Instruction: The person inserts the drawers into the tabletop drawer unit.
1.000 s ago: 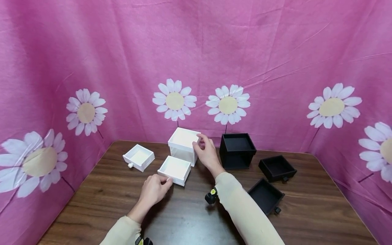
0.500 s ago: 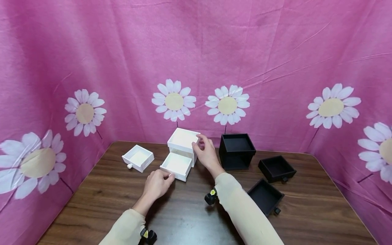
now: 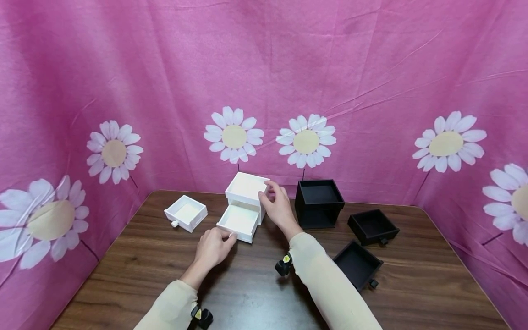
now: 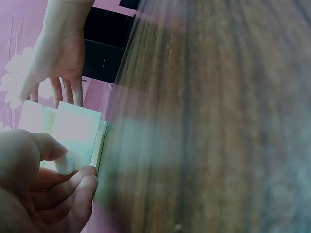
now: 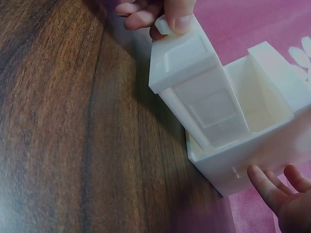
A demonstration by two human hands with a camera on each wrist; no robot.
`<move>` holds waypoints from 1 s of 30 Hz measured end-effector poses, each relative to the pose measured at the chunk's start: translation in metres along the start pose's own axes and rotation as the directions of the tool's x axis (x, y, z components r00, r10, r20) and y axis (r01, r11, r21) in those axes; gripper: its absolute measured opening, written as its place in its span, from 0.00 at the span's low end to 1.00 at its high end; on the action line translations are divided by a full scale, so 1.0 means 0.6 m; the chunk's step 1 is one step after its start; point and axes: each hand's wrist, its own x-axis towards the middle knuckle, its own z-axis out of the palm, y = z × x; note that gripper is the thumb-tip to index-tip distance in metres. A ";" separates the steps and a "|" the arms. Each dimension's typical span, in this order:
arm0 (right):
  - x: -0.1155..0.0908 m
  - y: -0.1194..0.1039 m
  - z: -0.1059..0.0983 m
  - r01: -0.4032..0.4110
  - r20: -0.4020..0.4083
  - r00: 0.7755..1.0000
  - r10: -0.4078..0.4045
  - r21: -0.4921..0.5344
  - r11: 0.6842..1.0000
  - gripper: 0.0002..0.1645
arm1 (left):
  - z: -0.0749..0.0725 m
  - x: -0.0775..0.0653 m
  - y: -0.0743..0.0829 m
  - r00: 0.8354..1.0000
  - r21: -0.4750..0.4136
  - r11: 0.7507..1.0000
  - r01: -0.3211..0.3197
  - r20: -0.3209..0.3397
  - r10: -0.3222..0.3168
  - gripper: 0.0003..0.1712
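My left hand (image 3: 211, 249) pinches the round knob (image 4: 65, 165) of a white drawer (image 3: 238, 222) between thumb and fingers. The drawer's back part sits in the lower opening of the white cabinet (image 3: 246, 187), and its front sticks out toward me. In the right wrist view the drawer (image 5: 194, 80) stands at an angle to the cabinet (image 5: 262, 148). My right hand (image 3: 280, 210) touches the cabinet's right side wall with extended fingertips. A second white drawer (image 3: 186, 213) lies on the table to the left, its knob facing the front left.
A black cabinet (image 3: 319, 204) stands right of the white one. Two black drawers, one farther back (image 3: 373, 226) and one nearer (image 3: 358, 265), lie beside my right forearm. Behind the wooden table (image 3: 136, 270) hangs a pink cloth (image 3: 264, 68) with daisies.
My left hand has pushed the white drawer back and slightly right, from in front of the cabinet into its lower opening. The last half second shows only slight movement. My right hand has stayed put.
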 end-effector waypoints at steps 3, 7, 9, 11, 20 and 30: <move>0.001 0.000 0.000 0.004 -0.003 1.000 -0.004 0.006 1.000 0.28 | -0.010 -0.001 0.013 1.000 -0.005 1.000 0.007 0.030 -0.007 0.12; 0.001 0.000 -0.002 0.004 -0.002 1.000 -0.004 0.010 1.000 0.27 | -0.015 -0.002 0.022 1.000 -0.010 1.000 0.002 0.029 -0.002 0.12; 0.000 -0.001 -0.002 0.002 -0.002 1.000 -0.002 0.008 1.000 0.28 | -0.017 -0.004 0.025 1.000 -0.019 1.000 -0.012 0.011 0.013 0.13; -0.001 -0.003 -0.002 0.000 -0.001 1.000 0.000 0.007 1.000 0.28 | -0.011 -0.004 0.018 0.999 -0.025 0.998 -0.051 -0.015 0.051 0.18; 0.000 0.000 0.000 0.001 0.001 1.000 -0.001 0.001 1.000 0.28 | 0.004 0.004 0.000 0.998 0.009 1.000 -0.004 0.056 0.004 0.26; -0.001 -0.001 0.000 -0.002 0.004 1.000 0.002 -0.010 1.000 0.28 | 0.007 0.012 -0.001 0.998 0.017 1.000 -0.014 0.067 0.013 0.28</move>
